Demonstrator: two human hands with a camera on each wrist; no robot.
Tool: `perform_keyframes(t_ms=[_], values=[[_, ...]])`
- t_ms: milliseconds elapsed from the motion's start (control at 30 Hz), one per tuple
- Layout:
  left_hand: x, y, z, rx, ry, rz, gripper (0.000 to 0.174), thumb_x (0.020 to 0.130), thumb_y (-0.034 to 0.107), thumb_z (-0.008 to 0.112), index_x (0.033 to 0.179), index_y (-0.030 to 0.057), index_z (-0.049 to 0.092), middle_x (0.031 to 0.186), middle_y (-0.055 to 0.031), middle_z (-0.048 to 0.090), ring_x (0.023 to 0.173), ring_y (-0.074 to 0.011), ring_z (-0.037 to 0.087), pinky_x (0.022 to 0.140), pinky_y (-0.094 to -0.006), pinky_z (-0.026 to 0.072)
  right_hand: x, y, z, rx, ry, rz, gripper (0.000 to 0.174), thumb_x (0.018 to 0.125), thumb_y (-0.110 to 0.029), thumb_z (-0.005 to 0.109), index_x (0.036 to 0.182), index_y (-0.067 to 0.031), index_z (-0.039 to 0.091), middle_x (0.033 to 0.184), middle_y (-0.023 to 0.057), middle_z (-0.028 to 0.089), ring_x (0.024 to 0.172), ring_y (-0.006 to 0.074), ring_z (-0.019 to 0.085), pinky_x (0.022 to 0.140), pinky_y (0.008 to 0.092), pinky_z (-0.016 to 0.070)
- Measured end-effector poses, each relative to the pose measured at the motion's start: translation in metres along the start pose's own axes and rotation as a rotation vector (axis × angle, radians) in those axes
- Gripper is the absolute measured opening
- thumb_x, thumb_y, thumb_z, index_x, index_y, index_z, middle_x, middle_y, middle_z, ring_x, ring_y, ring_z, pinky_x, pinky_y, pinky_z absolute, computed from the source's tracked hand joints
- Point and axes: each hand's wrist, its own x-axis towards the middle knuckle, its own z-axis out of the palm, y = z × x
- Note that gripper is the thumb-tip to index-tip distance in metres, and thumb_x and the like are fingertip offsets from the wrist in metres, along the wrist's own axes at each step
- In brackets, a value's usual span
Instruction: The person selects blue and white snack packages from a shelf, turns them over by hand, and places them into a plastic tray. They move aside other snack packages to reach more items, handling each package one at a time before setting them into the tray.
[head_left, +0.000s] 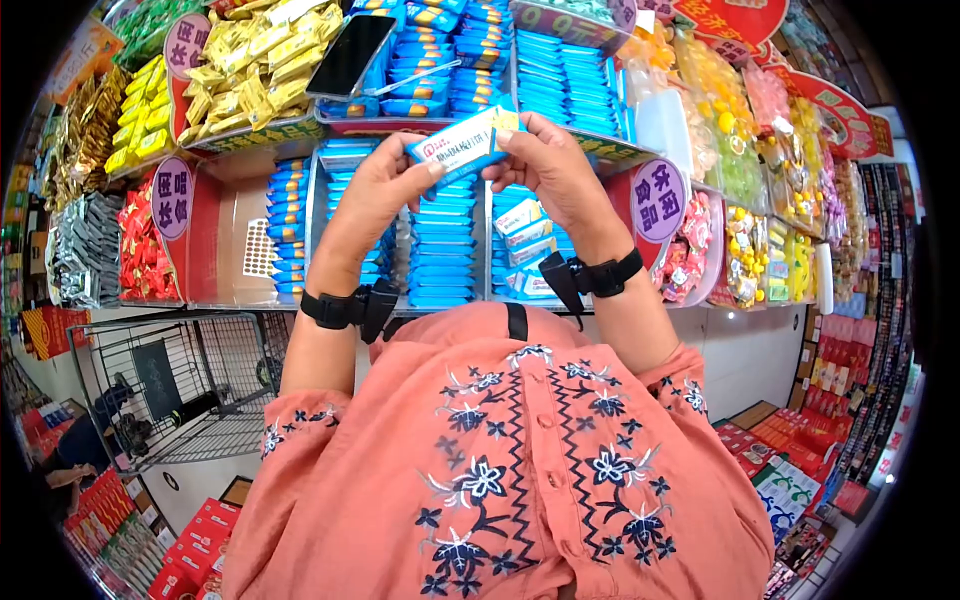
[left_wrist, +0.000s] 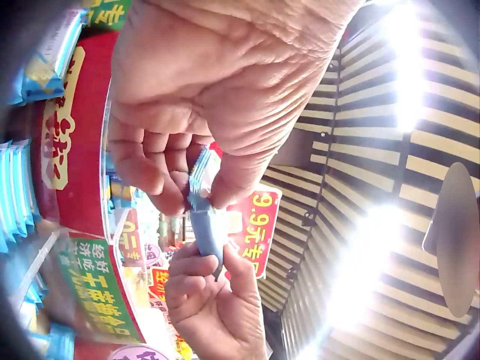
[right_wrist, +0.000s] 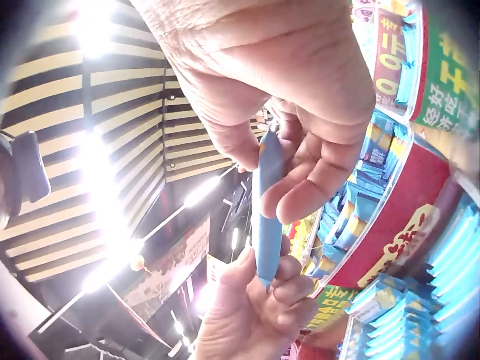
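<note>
Both hands hold up one small blue-and-white snack packet (head_left: 462,147), its printed face toward the head camera. My left hand (head_left: 372,198) pinches its left end between thumb and fingers. The other end is pinched by my right hand (head_left: 562,180), with the thumb on the yellow corner. From each wrist the packet appears edge-on, as a thin blue sleeve (right_wrist: 266,232) between the two hands. Just below it, stacks of similar blue packets (head_left: 442,250) fill the lower bins. Looser blue-and-white packets (head_left: 526,235) lie under the right hand.
A phone (head_left: 352,56) lies on the upper bins, beside yellow-wrapped snacks (head_left: 262,75). More blue packs (head_left: 565,85) stand in the upper right bin. Bagged sweets (head_left: 715,110) are further right. A wire shopping cart (head_left: 185,385) stands at the left, below the display.
</note>
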Motion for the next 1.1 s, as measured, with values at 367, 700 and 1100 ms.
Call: perform_keyframes(t_ms=[367,700,1100], values=[[0.000,-0.014,-0.007,-0.148,0.114,0.046,0.027,0.097,0.018,0.063,0.118,0.0028,0.058,0.101,-0.0026,0.064,0.080,-0.0072,0.061,0.066,-0.0201,0.0474,-0.003,0.010,0.004,0.027,0.008,0.037,0.031,0.096,-0.020,0.063,0.115,0.0017,0.054,0.103,0.0127,0.067,0.083,0.0205,0.071,0.069,0.0304,0.0599],[-0.002,-0.014,-0.010,-0.156,0.148,0.042,0.030,0.097,0.023,0.063,0.117,0.0013,0.058,0.097,-0.0032,0.065,0.079,-0.0087,0.061,0.065,-0.0216,0.0463,0.002,0.016,0.007,0.024,-0.022,0.049,0.033,0.095,-0.021,0.064,0.118,0.0008,0.054,0.103,0.0111,0.067,0.082,0.0200,0.071,0.068,0.0302,0.0599],[-0.002,-0.018,-0.014,-0.138,0.129,0.026,0.029,0.097,0.021,0.063,0.118,0.0021,0.058,0.101,-0.0032,0.065,0.082,-0.0087,0.061,0.067,-0.0215,0.0473,0.002,0.020,0.006,0.038,-0.035,0.074,0.030,0.095,-0.018,0.063,0.118,0.0002,0.054,0.103,0.0103,0.066,0.083,0.0203,0.071,0.069,0.0298,0.0590]])
